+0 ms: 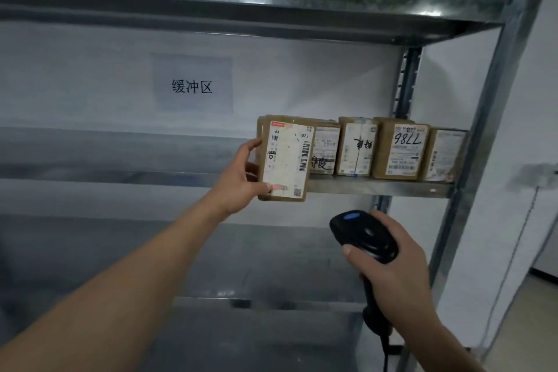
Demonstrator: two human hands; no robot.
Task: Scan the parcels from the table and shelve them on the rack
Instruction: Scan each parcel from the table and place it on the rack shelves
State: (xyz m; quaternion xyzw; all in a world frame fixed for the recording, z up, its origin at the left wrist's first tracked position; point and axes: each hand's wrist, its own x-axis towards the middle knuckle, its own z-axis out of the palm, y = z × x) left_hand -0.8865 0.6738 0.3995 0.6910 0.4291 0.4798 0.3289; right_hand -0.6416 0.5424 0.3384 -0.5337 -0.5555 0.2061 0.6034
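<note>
Shelving is going on: the left hand (241, 178) is gripping a parcel (285, 160) at the front edge of the shelf (377, 187), beside four standing parcels (395, 151). The right hand (401, 269) is clutching the scanner (362, 235). Sliding the parcel in is probably coming next.

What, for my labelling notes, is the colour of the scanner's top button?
Blue button, black scanner; head view.

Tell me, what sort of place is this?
Probably a parcel depot's storeroom: labelled cardboard parcels stand in a row on a metal rack, the left hand holds another parcel beside them, and the right hand grips a barcode scanner.
</note>
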